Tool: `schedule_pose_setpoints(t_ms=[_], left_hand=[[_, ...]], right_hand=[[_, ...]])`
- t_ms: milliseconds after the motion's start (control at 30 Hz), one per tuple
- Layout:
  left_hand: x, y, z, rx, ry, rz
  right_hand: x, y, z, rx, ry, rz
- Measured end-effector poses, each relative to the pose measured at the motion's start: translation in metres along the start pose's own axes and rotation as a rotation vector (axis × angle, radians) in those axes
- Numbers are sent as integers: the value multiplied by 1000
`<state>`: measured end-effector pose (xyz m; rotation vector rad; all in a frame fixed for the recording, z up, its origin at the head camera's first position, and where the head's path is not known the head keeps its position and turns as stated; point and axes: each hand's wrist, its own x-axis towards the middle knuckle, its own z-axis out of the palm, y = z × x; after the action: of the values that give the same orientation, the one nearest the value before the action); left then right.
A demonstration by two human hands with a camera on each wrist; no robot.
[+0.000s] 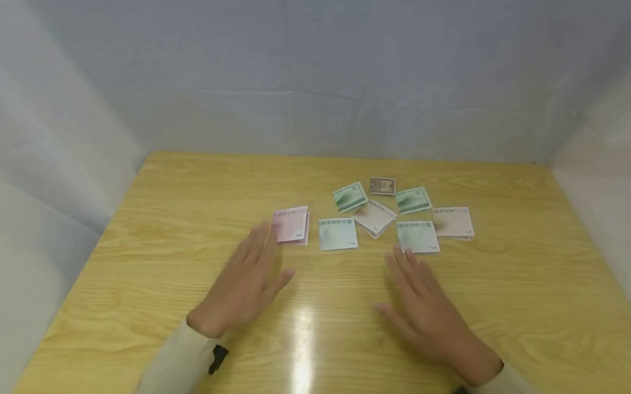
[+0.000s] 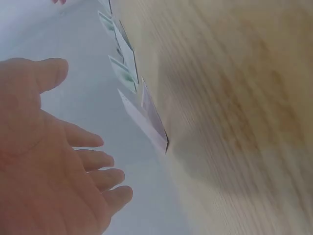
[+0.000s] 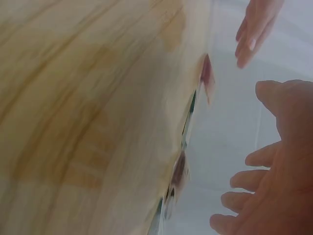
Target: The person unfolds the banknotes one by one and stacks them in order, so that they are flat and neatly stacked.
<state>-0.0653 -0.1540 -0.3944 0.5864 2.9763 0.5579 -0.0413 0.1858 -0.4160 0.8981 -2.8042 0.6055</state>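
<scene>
My left hand (image 1: pixel 243 282) is held over the table with its fingers straight and thumb spread, its fingertips overlapping the left edge of a folded pink banknote (image 1: pixel 289 224) in the head view. Over on the right, my right hand (image 1: pixel 429 313) also has straight fingers and holds nothing. Its fingertips are at the lower edge of a pale green folded banknote (image 1: pixel 418 236). Between the hands lies another pale green banknote (image 1: pixel 337 234). In the left wrist view, the pink banknote (image 2: pixel 146 122) stands partly unfolded like a wedge, beyond the left palm (image 2: pixel 44 161).
Behind are two greener folded banknotes (image 1: pixel 350 196) (image 1: pixel 413 200), a small brown banknote (image 1: pixel 382 186) and a beige banknote (image 1: pixel 376 217). A second beige banknote (image 1: pixel 453 221) lies at the right. Pale sheeting (image 1: pixel 324 126) surrounds the wooden table (image 1: pixel 186 202) at the back and sides.
</scene>
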Motion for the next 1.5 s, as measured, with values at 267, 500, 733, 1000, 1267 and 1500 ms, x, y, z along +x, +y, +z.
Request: schedule_pose_setpoints(t_ms=[267,500,733,1000,1267,1500], left_hand=[[23,-7,2,-49,-60,29],[38,-12,8,-59,-94,39],[44,-13,8,-48,-158,25],[44,-10,10,-43,-234,-15],[35,-5,7,3,-245,-6],[23,2,7,34,-231,23]], right_hand=[[14,-11,6,228,-84,40],[26,-23,7,409,-166,138],[43,-29,11,544,-204,206],[58,-32,16,830,-270,369],[65,-27,19,962,-269,458],[67,-22,23,1019,-267,508]])
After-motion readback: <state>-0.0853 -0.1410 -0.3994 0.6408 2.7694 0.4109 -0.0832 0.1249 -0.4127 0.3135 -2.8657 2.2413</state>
